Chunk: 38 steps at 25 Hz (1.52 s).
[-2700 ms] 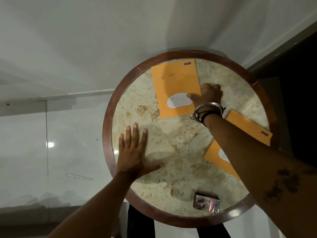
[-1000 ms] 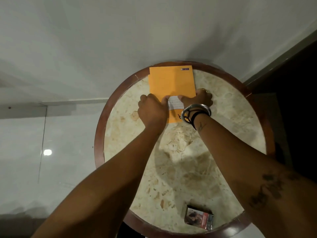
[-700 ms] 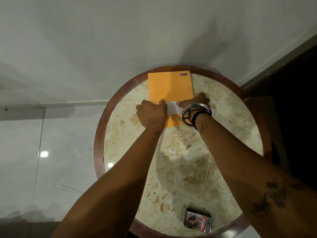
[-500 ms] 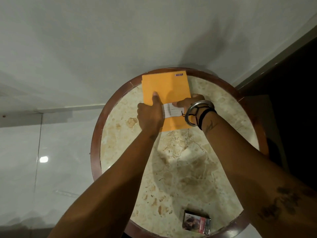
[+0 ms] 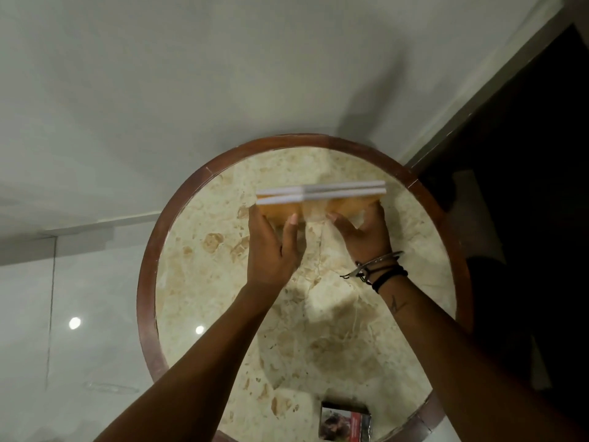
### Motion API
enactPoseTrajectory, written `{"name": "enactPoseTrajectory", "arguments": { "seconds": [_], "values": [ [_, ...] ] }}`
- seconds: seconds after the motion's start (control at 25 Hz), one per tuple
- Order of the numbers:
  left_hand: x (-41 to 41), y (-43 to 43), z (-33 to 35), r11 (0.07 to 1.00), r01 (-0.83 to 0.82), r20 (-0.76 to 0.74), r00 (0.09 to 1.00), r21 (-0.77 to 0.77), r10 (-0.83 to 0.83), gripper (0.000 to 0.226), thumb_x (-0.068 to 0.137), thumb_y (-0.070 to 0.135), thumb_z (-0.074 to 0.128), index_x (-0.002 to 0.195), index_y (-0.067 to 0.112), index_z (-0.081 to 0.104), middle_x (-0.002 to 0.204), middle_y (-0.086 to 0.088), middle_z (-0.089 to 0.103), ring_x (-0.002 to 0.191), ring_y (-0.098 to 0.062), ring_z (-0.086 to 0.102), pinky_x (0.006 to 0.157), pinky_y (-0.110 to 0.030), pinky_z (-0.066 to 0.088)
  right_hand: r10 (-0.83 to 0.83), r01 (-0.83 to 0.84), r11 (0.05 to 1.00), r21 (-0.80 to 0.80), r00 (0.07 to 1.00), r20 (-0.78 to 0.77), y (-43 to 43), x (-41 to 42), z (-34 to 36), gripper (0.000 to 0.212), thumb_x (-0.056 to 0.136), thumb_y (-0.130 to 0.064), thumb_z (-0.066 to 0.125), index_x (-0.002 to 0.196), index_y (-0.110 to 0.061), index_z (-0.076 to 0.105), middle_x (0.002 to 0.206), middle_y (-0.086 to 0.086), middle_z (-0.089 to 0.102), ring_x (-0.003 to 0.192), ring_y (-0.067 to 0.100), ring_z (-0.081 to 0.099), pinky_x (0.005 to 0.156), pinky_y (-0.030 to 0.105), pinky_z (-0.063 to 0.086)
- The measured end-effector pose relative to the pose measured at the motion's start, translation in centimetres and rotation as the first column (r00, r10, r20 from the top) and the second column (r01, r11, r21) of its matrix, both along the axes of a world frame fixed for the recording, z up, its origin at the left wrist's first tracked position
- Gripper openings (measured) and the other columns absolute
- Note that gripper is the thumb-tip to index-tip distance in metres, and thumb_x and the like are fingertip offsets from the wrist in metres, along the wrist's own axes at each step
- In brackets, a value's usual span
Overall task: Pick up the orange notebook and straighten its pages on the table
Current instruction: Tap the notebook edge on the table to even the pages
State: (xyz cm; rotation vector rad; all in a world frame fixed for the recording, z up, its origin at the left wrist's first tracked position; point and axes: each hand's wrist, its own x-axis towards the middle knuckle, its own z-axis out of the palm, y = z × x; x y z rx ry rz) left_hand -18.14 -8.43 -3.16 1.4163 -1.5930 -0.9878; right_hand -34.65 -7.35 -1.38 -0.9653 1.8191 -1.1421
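the orange notebook (image 5: 318, 202) stands on edge over the round table (image 5: 146, 282), toward the twelve o'clock part of the marble top, with its long side running from nine o'clock to three o'clock. its white page edges face up and show as two pale bands, one just behind the other, while the orange cover faces the person and looks blurred. whether its lower edge touches the marble cannot be told.

the left hand (image 5: 274, 250) comes in from seven o'clock and is clamped on the notebook's nine o'clock end, thumb laid against the near cover and the other fingers hidden behind it. the right hand (image 5: 363, 231) comes in from four o'clock and grips the three o'clock end, thumb on the near cover and the palm wrapped around the corner. the two hands are apart, with a stretch of cover showing between them.

the right wrist carries a silver bangle (image 5: 379, 261) and, just below it toward the forearm, a dark band (image 5: 390, 275). a small dark mark sits on the forearm beyond that.

at the table's six o'clock edge, well apart from the notebook, lies a small printed box (image 5: 345, 424) with red on it, partly cut off by the bottom of the view. the table has a dark wooden rim around a beige veined top. pale glossy floor tiles (image 5: 79, 314) lie at nine o'clock, and a dark opening (image 5: 526, 154) fills the two o'clock side.
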Motion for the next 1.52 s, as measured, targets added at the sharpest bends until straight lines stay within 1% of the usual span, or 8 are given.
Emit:
{"name": "enactPoseTrajectory", "arguments": {
  "seconds": [0.24, 0.56, 0.8, 0.92, 1.04, 1.16, 1.32, 1.52],
  "values": [
    [-5.9, -3.6, 2.5, 0.992, -0.088, 0.119, 0.990, 0.086, 0.077, 0.028, 0.101, 0.037, 0.064, 0.100, 0.010, 0.059, 0.091, -0.002, 0.052, 0.082, -0.012, 0.046, 0.066, -0.010, 0.035, -0.152, 0.153, 0.988, 0.001, 0.981, 0.123, -1.6, -4.6, 0.3, 0.050, 0.082, -0.004, 0.071, 0.125, -0.001, 0.048, 0.125, 0.022, 0.062, 0.108, 0.033, 0.063, 0.092, 0.047, 0.054],
    [-11.6, -4.3, 1.8, 0.873, -0.216, 0.356, 0.933, 0.437, 0.053, 0.051, 0.091, 0.038, 0.076, 0.063, 0.012, 0.042, 0.065, -0.002, 0.052, 0.071, -0.029, 0.060, 0.058, -0.031, 0.038, 0.046, 0.061, 0.883, 0.465, 0.976, -0.214, -3.1, -10.5, -1.8, 0.045, 0.079, -0.029, 0.074, 0.115, -0.007, 0.060, 0.128, 0.013, 0.058, 0.109, 0.034, 0.061, 0.090, 0.044, 0.054],
    [-7.8, -1.1, 2.4, 0.943, -0.208, 0.442, 0.894, 0.261, 0.074, 0.053, 0.095, 0.050, 0.063, 0.114, 0.001, 0.069, 0.120, -0.024, 0.066, 0.109, -0.042, 0.065, 0.085, -0.049, 0.057, -0.041, 0.205, 0.938, 0.279, 0.865, -0.499, 0.7, -9.6, -0.8, 0.045, 0.080, -0.031, 0.068, 0.119, -0.009, 0.062, 0.132, 0.020, 0.046, 0.122, 0.038, 0.045, 0.100, 0.047, 0.043],
    [-0.9, 3.3, 2.2, 0.994, -0.103, 0.668, 0.742, 0.045, 0.046, 0.077, 0.093, 0.063, 0.057, 0.147, 0.008, 0.054, 0.154, -0.025, 0.048, 0.142, -0.041, 0.047, 0.113, -0.054, 0.038, 0.133, -0.063, 0.988, 0.140, 0.809, -0.572, 8.9, -5.1, -0.1, 0.058, 0.078, -0.047, 0.066, 0.118, -0.006, 0.064, 0.118, 0.020, 0.058, 0.111, 0.037, 0.053, 0.094, 0.042, 0.042],
    [7.3, 7.6, 0.5, 0.987, 0.060, 0.790, 0.593, 0.148, -0.154, 0.104, 0.087, 0.081, 0.042, 0.165, 0.016, 0.017, 0.172, -0.024, 0.005, 0.160, -0.043, 0.006, 0.121, -0.070, 0.006, 0.615, -0.490, 0.787, 0.375, 0.579, -0.535, 19.3, -0.3, 0.6, 0.077, 0.065, -0.072, 0.062, 0.116, -0.015, 0.065, 0.112, 0.010, 0.062, 0.103, 0.030, 0.059, 0.083, 0.037, 0.048],
    [13.1, 9.7, -1.8, 0.956, 0.083, 0.785, 0.554, 0.280, -0.278, 0.116, 0.079, 0.091, 0.032, 0.166, 0.022, 0.001, 0.173, -0.020, -0.012, 0.160, -0.041, -0.010, 0.120, -0.076, 0.000, 0.768, -0.564, 0.636, 0.527, 0.402, -0.498, 26.0, 2.5, -0.1, 0.081, 0.057, -0.072, 0.062, 0.118, -0.019, 0.067, 0.110, 0.006, 0.064, 0.099, 0.032, 0.064, 0.079, 0.039, 0.051],
    [14.6, 10.0, -3.2, 0.943, 0.067, 0.787, 0.532, 0.327, -0.311, 0.114, 0.079, 0.097, 0.023, 0.166, 0.028, -0.002, 0.174, -0.010, -0.012, 0.160, -0.038, -0.010, 0.121, -0.075, -0.001, 0.707, -0.468, 0.707, 0.531, 0.496, -0.504, 25.8, 3.7, -1.0, 0.060, 0.062, -0.054, 0.071, 0.103, -0.009, 0.072, 0.099, 0.009, 0.066, 0.091, 0.035, 0.066, 0.073, 0.038, 0.053],
    [14.8, 9.8, -3.4, 0.954, 0.081, 0.794, 0.537, 0.288, -0.285, 0.116, 0.077, 0.098, 0.028, 0.165, 0.023, 0.017, 0.175, -0.012, 0.005, 0.160, -0.042, 0.006, 0.118, -0.077, 0.010, 0.307, -0.162, 0.919, 0.358, 0.866, -0.395, 13.4, 8.3, 1.2, 0.047, 0.067, -0.056, 0.067, 0.079, -0.011, 0.058, 0.089, 0.006, 0.060, 0.076, 0.027, 0.060, 0.066, 0.040, 0.054]
  ]
}}
